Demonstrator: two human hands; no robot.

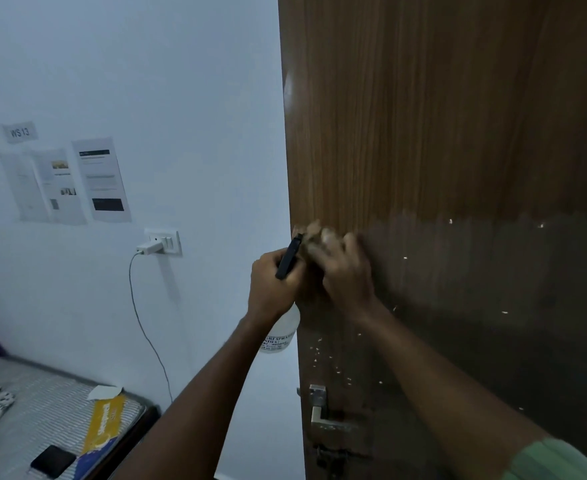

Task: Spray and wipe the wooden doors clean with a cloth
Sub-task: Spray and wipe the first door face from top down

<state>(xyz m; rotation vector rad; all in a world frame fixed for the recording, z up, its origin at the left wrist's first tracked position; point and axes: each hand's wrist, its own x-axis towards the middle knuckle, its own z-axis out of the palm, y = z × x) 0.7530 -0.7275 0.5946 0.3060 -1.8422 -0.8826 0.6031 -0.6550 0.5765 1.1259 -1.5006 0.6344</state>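
The brown wooden door (441, 133) fills the right half of the view. Its lower part looks darker and carries pale flecks. My left hand (273, 282) grips a spray bottle at the door's left edge. The bottle's black trigger (288, 258) sticks up from my fist and its translucent white body (281, 332) hangs below. My right hand (345, 268), blurred by motion, is against the door just right of the bottle. Its fingers hold a small bunched cloth (316, 237), brownish and pale, whose shape is unclear.
A metal lever handle (323, 415) sits low on the door. On the white wall to the left are a socket with a charger (160, 244), its hanging cable and taped papers (73, 181). A bed (42, 410) with a black device occupies the lower left.
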